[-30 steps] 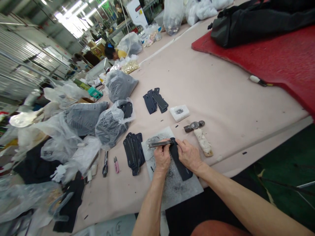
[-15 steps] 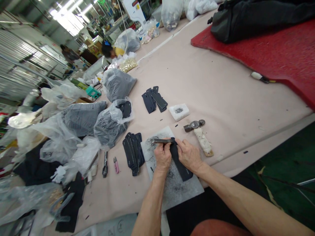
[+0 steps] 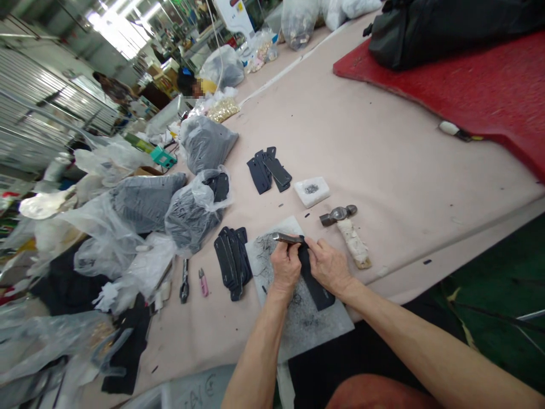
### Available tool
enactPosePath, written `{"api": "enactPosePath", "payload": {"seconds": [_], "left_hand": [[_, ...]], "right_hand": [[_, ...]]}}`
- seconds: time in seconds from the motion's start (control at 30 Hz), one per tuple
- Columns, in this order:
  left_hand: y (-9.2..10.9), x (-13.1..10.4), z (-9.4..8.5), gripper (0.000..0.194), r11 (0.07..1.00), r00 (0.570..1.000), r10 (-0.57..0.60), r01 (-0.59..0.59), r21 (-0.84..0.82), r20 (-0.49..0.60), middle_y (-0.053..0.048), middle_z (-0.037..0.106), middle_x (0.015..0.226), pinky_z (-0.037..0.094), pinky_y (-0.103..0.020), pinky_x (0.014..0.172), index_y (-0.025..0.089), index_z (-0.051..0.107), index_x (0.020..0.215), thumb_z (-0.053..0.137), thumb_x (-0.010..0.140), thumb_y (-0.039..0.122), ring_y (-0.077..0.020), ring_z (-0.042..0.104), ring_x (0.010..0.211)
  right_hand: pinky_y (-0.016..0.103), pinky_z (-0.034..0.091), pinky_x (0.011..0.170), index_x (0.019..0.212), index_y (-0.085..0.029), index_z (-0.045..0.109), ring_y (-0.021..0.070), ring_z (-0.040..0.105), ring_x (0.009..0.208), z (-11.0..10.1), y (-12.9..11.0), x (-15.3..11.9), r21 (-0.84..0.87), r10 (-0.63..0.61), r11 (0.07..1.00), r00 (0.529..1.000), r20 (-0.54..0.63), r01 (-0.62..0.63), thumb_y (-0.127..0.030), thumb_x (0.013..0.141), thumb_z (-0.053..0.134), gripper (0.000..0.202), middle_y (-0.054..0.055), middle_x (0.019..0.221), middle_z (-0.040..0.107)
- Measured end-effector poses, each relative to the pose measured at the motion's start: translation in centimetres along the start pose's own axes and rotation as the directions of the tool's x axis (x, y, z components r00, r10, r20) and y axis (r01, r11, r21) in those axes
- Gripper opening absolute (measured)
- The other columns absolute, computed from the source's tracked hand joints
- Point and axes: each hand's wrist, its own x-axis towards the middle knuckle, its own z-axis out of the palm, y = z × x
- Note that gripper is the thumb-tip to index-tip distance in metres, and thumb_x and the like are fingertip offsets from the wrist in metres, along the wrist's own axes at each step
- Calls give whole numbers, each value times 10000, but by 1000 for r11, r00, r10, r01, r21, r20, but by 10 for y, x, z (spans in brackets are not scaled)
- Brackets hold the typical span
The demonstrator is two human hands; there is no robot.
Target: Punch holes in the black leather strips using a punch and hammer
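My left hand (image 3: 285, 268) is closed around a steel hand punch (image 3: 284, 237), a metal rod tilted nearly level. Its far end meets the top of a dark fabric strip (image 3: 315, 286). Pinching the strip's upper edge beside the punch tip is my right hand (image 3: 330, 266); the exact contact is hidden by the fingers. Under both hands lies a pale, black-smudged board (image 3: 309, 335). A ball-peen hammer (image 3: 347, 227) with a wrapped handle rests to the right. Left of the board sits a pile of dark pieces (image 3: 232, 261).
More dark strips (image 3: 269, 169) and a white block (image 3: 312, 191) with a dark smudge lie beyond the board. Pink snips (image 3: 203, 283) and a dark metal tool (image 3: 184, 281) are at left, near filled plastic bags (image 3: 193, 213). A red sheet (image 3: 468, 85) covers the far right.
The punch has turned a little, its free end now pointing slightly higher and nearer the strip. Both hands keep their grips; the whole view has shifted slightly.
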Motion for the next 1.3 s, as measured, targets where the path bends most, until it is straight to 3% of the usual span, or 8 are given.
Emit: {"api": "enactPosePath", "payload": {"seconds": [0.2, 0.37, 0.53, 0.67, 0.9, 1.13, 1.3], "left_hand": [[2, 2, -4, 271, 990, 999, 21, -16, -142, 35, -81, 725, 1039, 536, -378, 925, 200, 612, 1128, 555, 883, 300, -212, 687, 952], [8, 6, -15, 165, 983, 995, 48, -31, -179, 87, -67, 716, 995, 537, -348, 887, 203, 646, 988, 569, 867, 285, -201, 677, 912], [10, 12, -22, 177, 986, 988, 43, -18, -168, 147, -58, 725, 964, 537, -336, 866, 204, 659, 975, 571, 860, 306, -200, 679, 885], [7, 13, -19, 148, 989, 993, 63, -49, -137, 97, -55, 734, 967, 530, -345, 897, 212, 679, 929, 585, 848, 293, -208, 677, 920], [1, 10, -7, 148, 995, 997, 76, -74, -70, 18, -33, 744, 891, 533, -314, 814, 214, 688, 932, 569, 870, 276, -179, 681, 815], [-10, 9, -9, 147, 978, 997, 72, -73, -196, -9, -49, 743, 954, 542, -336, 844, 213, 691, 965, 580, 883, 264, -193, 691, 883], [-9, 7, -10, 172, 951, 1000, -17, 15, -309, -5, -64, 743, 974, 543, -354, 870, 200, 690, 995, 602, 867, 273, -203, 699, 900]], "right_hand": [[279, 370, 604, 1360, -272, 563, 169, 602, 740, -1, -1, 0, -9, -7, 1000, 1000, 4, 7, -292, 979, 376, 425, 67, 972, 648], [274, 374, 615, 1359, -270, 563, 172, 605, 764, -3, -2, 1, 0, -4, 1000, 1000, 4, 4, -285, 982, 374, 422, 70, 970, 648], [278, 368, 605, 1361, -269, 561, 170, 602, 752, -4, -3, 0, -7, 10, 1000, 1000, 11, -10, -295, 981, 381, 421, 71, 978, 645], [284, 360, 602, 1363, -267, 559, 170, 602, 753, -5, -3, 0, -11, -3, 1000, 1000, 9, 3, -290, 983, 374, 424, 69, 979, 641], [289, 344, 592, 1362, -284, 555, 162, 588, 716, -1, -2, 0, -18, 13, 1000, 1000, 6, -13, -303, 990, 365, 418, 54, 955, 633], [288, 341, 589, 1356, -291, 556, 157, 591, 718, -3, -3, 0, -21, 2, 1000, 1000, 8, -2, -313, 995, 370, 407, 52, 950, 633], [284, 351, 593, 1357, -291, 559, 152, 600, 728, -1, -2, -1, -20, 11, 1000, 1000, -1, -11, -312, 998, 370, 407, 54, 973, 639]]}}
